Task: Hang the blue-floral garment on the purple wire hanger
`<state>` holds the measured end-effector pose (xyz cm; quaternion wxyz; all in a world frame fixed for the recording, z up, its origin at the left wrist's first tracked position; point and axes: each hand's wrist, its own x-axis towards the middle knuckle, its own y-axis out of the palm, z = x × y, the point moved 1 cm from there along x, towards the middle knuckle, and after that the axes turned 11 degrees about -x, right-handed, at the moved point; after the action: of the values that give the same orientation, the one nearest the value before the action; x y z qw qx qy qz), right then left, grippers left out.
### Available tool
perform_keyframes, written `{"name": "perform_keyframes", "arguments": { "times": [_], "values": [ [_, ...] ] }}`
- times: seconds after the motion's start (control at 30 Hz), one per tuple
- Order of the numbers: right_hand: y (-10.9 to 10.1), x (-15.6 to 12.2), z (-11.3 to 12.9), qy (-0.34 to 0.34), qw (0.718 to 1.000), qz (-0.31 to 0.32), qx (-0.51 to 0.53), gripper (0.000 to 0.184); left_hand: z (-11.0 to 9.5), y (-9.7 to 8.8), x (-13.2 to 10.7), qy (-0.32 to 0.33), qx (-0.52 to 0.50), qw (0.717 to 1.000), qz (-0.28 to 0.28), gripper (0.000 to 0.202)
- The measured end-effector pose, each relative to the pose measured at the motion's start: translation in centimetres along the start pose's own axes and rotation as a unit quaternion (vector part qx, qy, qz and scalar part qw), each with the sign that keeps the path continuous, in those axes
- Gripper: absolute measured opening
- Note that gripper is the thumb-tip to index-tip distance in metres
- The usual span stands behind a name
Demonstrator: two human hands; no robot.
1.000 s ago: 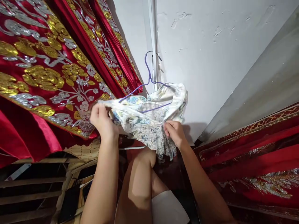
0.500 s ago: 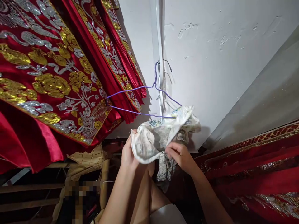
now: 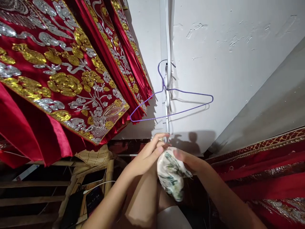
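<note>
A purple wire hanger (image 3: 171, 113) hangs bare by its hook from a white upright pole (image 3: 169, 38) against the wall. Below its bottom bar, my right hand (image 3: 187, 159) grips a white cloth garment (image 3: 171, 175) with a green leafy print, bunched up and drooping over my knees. My left hand (image 3: 152, 151) is beside the garment's top, fingers stretched out and apart. Its fingertips are close to the cloth; whether they touch it I cannot tell. The garment's shape is hidden in the folds.
Red cloths with gold and silver sequin embroidery (image 3: 64, 82) hang at the left. More red embroidered fabric (image 3: 269, 168) lies at the right. A bamboo rack (image 3: 73, 178) at lower left bears a phone (image 3: 94, 202) and a white cable (image 3: 100, 183). The white wall (image 3: 226, 63) stands ahead.
The garment has come off the hanger and moved down, now bunched in my right hand. My left hand has let go of its edge. The hanger has swung level across the pole.
</note>
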<state>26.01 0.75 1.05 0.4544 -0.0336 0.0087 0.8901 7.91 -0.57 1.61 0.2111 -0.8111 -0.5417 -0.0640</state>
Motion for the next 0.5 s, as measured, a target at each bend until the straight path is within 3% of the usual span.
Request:
{"name": "perform_keyframes", "arguments": {
  "times": [0.1,0.17,0.23,0.3,0.33,0.4,0.5],
  "values": [
    [-2.2,-0.8,2.8,0.04,0.981,0.158,-0.103,0.025,0.8,0.0,-1.0,0.016,0.008,0.999,0.043,0.042],
    [-3.6,-0.8,4.6,0.01,0.968,0.161,-0.192,0.02,1.1,0.2,-1.9,0.032,0.029,0.997,0.062,0.034],
    [-4.9,-0.1,5.8,-0.047,0.956,0.084,-0.276,0.018,1.4,0.2,-2.7,0.006,0.051,0.99,0.135,0.029],
    [-6.1,1.1,6.2,-0.094,0.933,-0.062,-0.342,0.011,2.0,-0.3,-3.3,-0.056,0.094,0.97,0.216,0.025],
    [-6.8,1.9,6.1,-0.111,0.917,-0.145,-0.354,0.017,2.4,-0.9,-3.5,-0.09,0.134,0.959,0.232,0.023],
    [-8.0,3.5,5.3,-0.134,0.892,-0.255,-0.348,0.045,3.0,-2.6,-3.6,-0.148,0.244,0.938,0.2,0.021],
    [-9.5,6.0,3.0,-0.128,0.893,-0.261,-0.344,0.058,3.3,-6.1,-3.5,-0.191,0.394,0.893,0.106,0.019]
  ]
}}
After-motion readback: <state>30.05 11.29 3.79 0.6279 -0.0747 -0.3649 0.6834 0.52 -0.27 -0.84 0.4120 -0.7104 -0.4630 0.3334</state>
